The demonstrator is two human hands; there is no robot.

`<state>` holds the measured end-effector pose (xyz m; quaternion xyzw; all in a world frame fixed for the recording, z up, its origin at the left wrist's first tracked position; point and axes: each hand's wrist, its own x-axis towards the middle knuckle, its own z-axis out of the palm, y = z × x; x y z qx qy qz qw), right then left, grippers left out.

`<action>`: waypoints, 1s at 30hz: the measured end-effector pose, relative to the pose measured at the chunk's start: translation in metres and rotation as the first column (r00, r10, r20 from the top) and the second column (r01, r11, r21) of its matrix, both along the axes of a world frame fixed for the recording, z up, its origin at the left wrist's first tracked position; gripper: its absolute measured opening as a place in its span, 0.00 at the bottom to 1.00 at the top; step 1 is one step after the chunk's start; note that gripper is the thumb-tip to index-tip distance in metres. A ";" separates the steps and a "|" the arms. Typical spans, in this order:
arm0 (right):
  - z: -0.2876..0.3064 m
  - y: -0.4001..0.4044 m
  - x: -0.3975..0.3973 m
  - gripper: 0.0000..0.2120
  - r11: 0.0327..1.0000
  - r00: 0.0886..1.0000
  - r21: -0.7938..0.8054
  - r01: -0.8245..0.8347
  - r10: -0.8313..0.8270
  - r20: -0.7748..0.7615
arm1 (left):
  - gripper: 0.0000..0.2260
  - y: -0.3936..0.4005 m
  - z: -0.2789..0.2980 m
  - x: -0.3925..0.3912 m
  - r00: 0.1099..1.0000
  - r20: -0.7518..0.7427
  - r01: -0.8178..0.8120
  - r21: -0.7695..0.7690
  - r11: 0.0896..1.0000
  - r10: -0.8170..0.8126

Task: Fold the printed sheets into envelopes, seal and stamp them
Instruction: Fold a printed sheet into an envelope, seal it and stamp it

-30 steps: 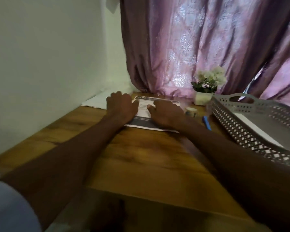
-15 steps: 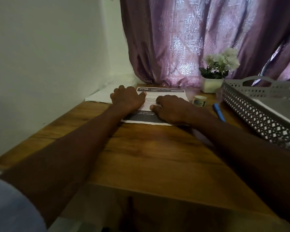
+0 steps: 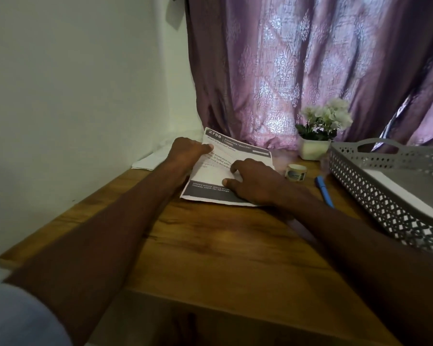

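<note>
A printed sheet point(image 3: 245, 152) with dark bands at its top and bottom lies at the far side of the wooden table point(image 3: 225, 240), its lower part folded up over the middle. My left hand point(image 3: 188, 152) grips the sheet's far left corner and lifts it off the table. My right hand point(image 3: 254, 182) presses flat on the folded lower part, fingers spread. More white paper point(image 3: 151, 158) lies by the wall to the left. A small round white pot point(image 3: 296, 173) and a blue pen point(image 3: 324, 191) lie to the right of the sheet.
A grey perforated tray point(image 3: 375, 186) holding white sheets stands at the right. A white pot of white flowers point(image 3: 318, 136) stands at the back, before a purple curtain point(image 3: 310, 66). A white wall point(image 3: 73, 96) runs along the table's left side.
My left hand has moved from lying flat on the sheet to its far left corner and raised it. My right hand stays pressed on the folded part. The view has shifted.
</note>
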<state>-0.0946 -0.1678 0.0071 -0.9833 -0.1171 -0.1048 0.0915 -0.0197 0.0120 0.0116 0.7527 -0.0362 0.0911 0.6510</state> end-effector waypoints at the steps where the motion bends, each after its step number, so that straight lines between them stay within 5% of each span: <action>1: 0.000 0.001 -0.001 0.25 1.000 1.000 0.012 -0.018 0.018 0.004 | 0.10 0.004 0.000 0.000 0.999 0.003 0.053 -0.056 0.997 -0.053; 8: 0.000 0.000 0.003 0.21 0.975 0.990 0.184 -0.126 0.110 0.093 | 0.09 0.019 0.000 0.001 0.992 0.024 0.128 -0.209 0.970 -0.125; 12: 0.010 -0.020 0.011 0.28 0.907 0.912 0.422 0.017 -0.187 0.365 | 0.14 0.023 0.007 -0.006 0.972 -0.009 0.211 -0.401 0.891 -0.234; 16: 0.026 -0.043 0.016 0.35 0.674 0.874 0.738 0.032 -0.377 0.307 | 0.16 0.025 0.010 -0.012 0.933 -0.037 0.293 -0.496 0.818 -0.357; 20: 0.038 -0.053 0.013 0.15 0.303 0.927 0.952 -0.032 -0.348 0.142 | 0.18 0.020 0.007 -0.017 0.909 -0.032 0.357 -0.459 0.814 -0.417; 24: 0.041 -0.052 0.010 0.04 0.196 0.949 0.980 -0.034 -0.302 0.093 | 0.15 0.016 0.006 -0.017 0.913 0.019 0.373 -0.444 0.814 -0.408; 30: 0.038 -0.056 0.011 0.11 0.062 0.982 0.997 -0.040 -0.181 0.050 | 0.18 0.020 0.007 -0.010 0.948 0.060 0.306 -0.438 0.845 -0.312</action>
